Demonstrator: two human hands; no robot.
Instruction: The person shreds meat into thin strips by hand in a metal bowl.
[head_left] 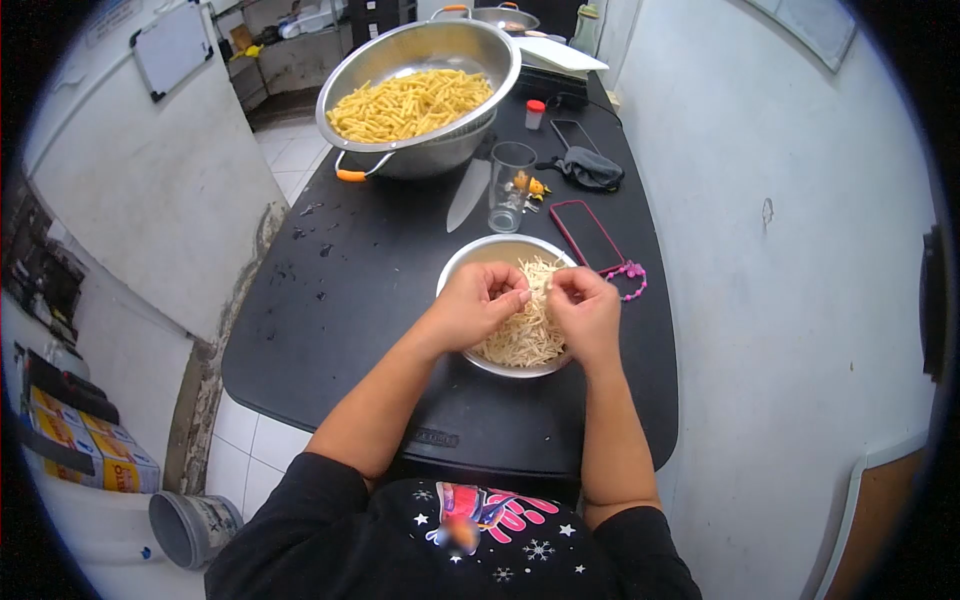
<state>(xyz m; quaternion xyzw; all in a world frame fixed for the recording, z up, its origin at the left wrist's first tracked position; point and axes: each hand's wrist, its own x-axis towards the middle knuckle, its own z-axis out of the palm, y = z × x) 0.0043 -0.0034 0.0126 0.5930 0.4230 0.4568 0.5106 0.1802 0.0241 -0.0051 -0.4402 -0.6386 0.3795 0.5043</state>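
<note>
My left hand (484,303) is closed in a pinch over the left side of a metal bowl (451,268). Across from it, my right hand (585,312) pinches too, a short gap away. A small pale shred of what looks like chicken seems to sit at the fingertips of both hands; its exact shape is too small to tell. Below them, the bowl holds a heap of thin pale shreds (525,338) resembling shredded chicken. My hands hide part of the bowl's rim and heap.
On the black table (330,330), a large colander (500,70) of yellow fries (410,105) rests tilted on another bowl. A knife (468,196), clear cup (510,185), red-edged phone (590,237), pink beaded strap (632,281), dark pouch (592,168) and red-lidded jar (535,114) lie beyond my hands. A wall (760,300) stands right.
</note>
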